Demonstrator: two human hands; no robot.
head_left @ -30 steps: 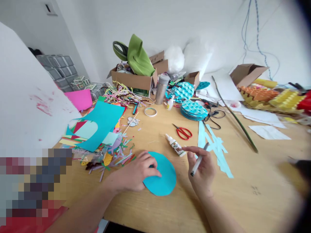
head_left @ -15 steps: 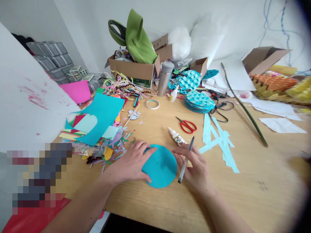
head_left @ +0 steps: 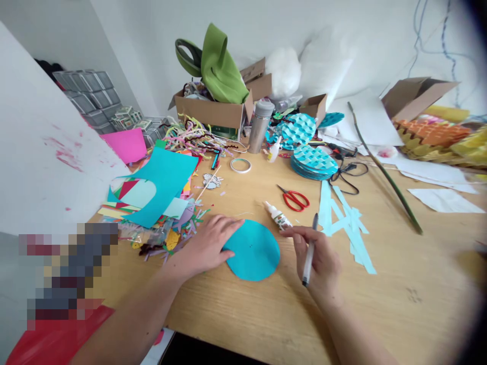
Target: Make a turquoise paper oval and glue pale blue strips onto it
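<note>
Coloured paper offcuts [head_left: 160, 203] lie heaped toward the left edge of the desk [head_left: 395, 289]. The left hand [head_left: 207, 247] lies flat, fingers apart, on the left rim of the teal paper disc [head_left: 256, 253], apparently pinning it against sliding. The disc sits flat near the front edge, roughly midway along it. A glue bottle [head_left: 279, 218] lies on its side just beyond the disc. The right hand [head_left: 323, 263] is closed around a pen [head_left: 309, 252], held clear of the disc, probably in reserve. Red scissors [head_left: 293, 198] and pale blue strips [head_left: 344, 223] lie farther back, within reach.
</note>
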